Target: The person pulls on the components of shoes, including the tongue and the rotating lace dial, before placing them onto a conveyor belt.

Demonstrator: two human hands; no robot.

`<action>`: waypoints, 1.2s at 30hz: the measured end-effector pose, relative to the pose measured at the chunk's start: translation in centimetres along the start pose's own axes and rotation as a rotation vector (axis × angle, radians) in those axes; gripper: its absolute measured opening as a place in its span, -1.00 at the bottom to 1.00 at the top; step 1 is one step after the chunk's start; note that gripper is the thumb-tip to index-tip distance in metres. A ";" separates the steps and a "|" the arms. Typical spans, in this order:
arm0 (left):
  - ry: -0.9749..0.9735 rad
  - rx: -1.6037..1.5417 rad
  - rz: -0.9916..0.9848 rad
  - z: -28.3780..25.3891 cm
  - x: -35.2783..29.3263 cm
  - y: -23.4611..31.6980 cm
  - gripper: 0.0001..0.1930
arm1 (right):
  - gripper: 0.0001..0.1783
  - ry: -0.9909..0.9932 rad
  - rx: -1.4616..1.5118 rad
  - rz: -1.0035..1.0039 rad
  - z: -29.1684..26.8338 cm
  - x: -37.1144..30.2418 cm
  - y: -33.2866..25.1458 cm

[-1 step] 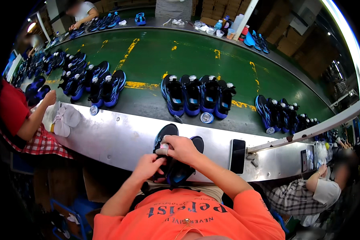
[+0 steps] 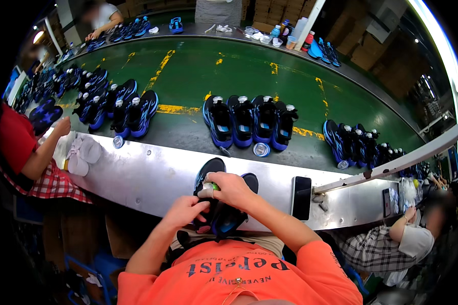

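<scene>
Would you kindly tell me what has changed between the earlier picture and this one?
Nothing visibly changed. The left hand and the right hand hold the black and blue shoe at the edge of the metal bench, and the black phone lies where it lay.

Bare steel table (image 2: 152, 178) left of the hands, open as far as the white cloths (image 2: 81, 155) by the neighbour's arm (image 2: 43, 152). Right side tighter: phone (image 2: 302, 197) lies flat just beside the right hand (image 2: 231, 189), then a slanted rail (image 2: 392, 162). Straight ahead, four shoes (image 2: 249, 122) and a small round tin (image 2: 261, 149) on the belt (image 2: 188, 134); gaps either side of that group are free.
</scene>
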State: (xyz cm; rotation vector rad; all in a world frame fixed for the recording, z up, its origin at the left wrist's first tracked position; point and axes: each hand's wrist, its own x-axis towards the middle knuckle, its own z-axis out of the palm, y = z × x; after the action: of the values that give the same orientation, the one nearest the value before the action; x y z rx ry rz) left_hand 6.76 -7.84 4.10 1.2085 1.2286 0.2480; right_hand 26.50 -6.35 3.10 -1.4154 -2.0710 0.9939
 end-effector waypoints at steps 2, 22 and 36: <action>-0.063 0.040 -0.066 -2.4 -0.1 1.3 -0.71 | -0.59 -0.051 0.133 -0.032 -2.5 -1.3 -0.9; 0.042 0.322 0.546 5.5 -3.6 2.0 -0.84 | -0.59 0.046 0.171 0.137 -2.2 -10.3 1.4; -0.177 -0.247 -0.202 9.7 -3.2 2.8 -0.75 | -0.66 0.167 0.099 0.162 -3.3 -12.1 0.4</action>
State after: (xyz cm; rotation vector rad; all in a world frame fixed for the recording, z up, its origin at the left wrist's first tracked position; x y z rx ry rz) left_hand 14.57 -14.50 6.75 0.8681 1.1196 0.1350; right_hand 33.64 -16.42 5.40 -1.5774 -1.7864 0.9898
